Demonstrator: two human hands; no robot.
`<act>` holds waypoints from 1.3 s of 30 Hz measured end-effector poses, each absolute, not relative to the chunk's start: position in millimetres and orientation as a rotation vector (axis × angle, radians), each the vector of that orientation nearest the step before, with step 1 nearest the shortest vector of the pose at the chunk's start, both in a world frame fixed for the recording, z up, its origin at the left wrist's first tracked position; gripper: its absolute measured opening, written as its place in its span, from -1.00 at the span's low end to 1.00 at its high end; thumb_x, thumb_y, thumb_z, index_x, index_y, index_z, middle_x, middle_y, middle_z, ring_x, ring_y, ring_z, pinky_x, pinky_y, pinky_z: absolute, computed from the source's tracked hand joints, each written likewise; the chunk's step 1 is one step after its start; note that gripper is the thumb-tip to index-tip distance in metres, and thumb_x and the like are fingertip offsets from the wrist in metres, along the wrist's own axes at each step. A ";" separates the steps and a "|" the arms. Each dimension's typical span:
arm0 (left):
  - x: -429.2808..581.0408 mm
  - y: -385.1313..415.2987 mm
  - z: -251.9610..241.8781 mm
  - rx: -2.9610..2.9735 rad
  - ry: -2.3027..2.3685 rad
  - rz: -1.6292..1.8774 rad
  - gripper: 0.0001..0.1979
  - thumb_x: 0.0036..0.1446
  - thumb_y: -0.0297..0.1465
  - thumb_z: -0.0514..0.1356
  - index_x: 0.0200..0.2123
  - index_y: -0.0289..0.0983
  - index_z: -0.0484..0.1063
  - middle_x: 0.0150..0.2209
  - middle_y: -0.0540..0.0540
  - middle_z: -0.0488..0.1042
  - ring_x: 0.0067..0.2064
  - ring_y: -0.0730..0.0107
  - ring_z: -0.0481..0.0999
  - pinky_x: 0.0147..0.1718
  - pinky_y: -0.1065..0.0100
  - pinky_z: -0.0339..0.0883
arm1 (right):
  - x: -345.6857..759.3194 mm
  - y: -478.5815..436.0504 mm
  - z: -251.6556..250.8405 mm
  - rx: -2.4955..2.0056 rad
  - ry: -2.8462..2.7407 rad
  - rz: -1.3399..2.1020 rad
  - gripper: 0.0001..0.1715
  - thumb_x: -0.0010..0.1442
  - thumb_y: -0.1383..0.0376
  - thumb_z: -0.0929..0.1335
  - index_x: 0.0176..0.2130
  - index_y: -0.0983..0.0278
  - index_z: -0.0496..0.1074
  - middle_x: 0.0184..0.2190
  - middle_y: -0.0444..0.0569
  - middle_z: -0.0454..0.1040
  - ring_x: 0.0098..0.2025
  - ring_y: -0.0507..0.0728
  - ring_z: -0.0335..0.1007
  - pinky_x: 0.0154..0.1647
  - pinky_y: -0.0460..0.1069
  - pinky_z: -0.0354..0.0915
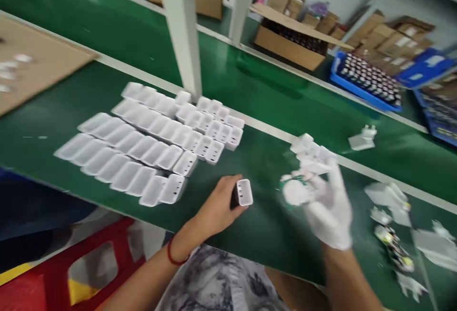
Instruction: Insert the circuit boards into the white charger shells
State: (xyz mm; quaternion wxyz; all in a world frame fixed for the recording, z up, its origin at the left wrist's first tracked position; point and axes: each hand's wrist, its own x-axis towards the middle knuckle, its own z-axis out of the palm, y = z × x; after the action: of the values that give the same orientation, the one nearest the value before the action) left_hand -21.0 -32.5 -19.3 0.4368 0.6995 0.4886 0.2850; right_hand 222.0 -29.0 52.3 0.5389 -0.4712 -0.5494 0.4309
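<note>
My left hand [219, 206], bare with a red band at the wrist, is closed around a small white plastic housing [244, 193]. Its open end, with small dark slots inside, faces up, and its side looks dark. My right hand [330, 201] wears a white glove and is blurred. Its fingers curl about a white part with a green-edged circuit board [295, 192]; the exact grip is smeared. White plastic plug pieces [310, 153] show by its fingertips. To the left of my hands, white open housings [143, 130] lie in rows on the green table [264, 235].
More white plug pieces [362, 139] lie at the right, near a cluster of small parts [394, 249]. A white post [180, 30] rises behind the rows. A blue tray [367, 82] and an open cardboard box [289, 44] stand at the back. Brown cardboard [43, 58] lies far left.
</note>
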 end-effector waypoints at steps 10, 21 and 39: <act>-16.8 -32.6 -25.3 1.902 1.254 0.761 -0.38 0.11 -0.40 0.32 0.19 -0.18 0.16 0.08 -0.19 0.43 0.16 0.03 0.38 0.09 0.01 0.38 | 172.0 -42.4 10.0 -0.969 -1.330 1.397 0.21 0.14 0.26 0.49 0.39 -0.08 -0.33 0.10 0.05 0.46 0.14 0.27 0.43 0.13 0.33 0.33; -19.7 -48.2 -12.4 2.052 1.270 0.843 -0.80 0.21 -0.28 0.22 -0.38 -0.25 0.32 -0.44 -0.05 0.43 -0.39 0.30 0.47 -0.47 0.31 0.37 | 181.1 -42.0 17.5 -1.084 -1.190 1.215 0.07 0.13 0.16 0.48 0.37 -0.13 -0.14 0.06 0.02 0.43 0.12 0.33 0.42 0.09 0.35 0.36; -9.1 -4.4 -10.0 1.868 1.024 0.412 -0.47 0.18 -0.26 0.19 0.21 -0.11 0.21 -0.11 -0.09 0.51 -0.38 0.34 0.53 -0.52 0.40 0.40 | 185.4 -42.0 2.2 -0.973 -0.952 1.329 0.31 -0.01 0.05 0.55 0.40 0.02 -0.26 -0.01 0.10 0.46 0.07 0.34 0.46 -0.06 0.23 0.43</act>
State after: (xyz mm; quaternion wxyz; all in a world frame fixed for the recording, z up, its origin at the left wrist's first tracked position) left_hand -9.1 -4.4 -10.0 0.4671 0.7612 0.4174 0.1679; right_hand 185.4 -42.0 2.2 0.5808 -0.4163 -0.4075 0.5686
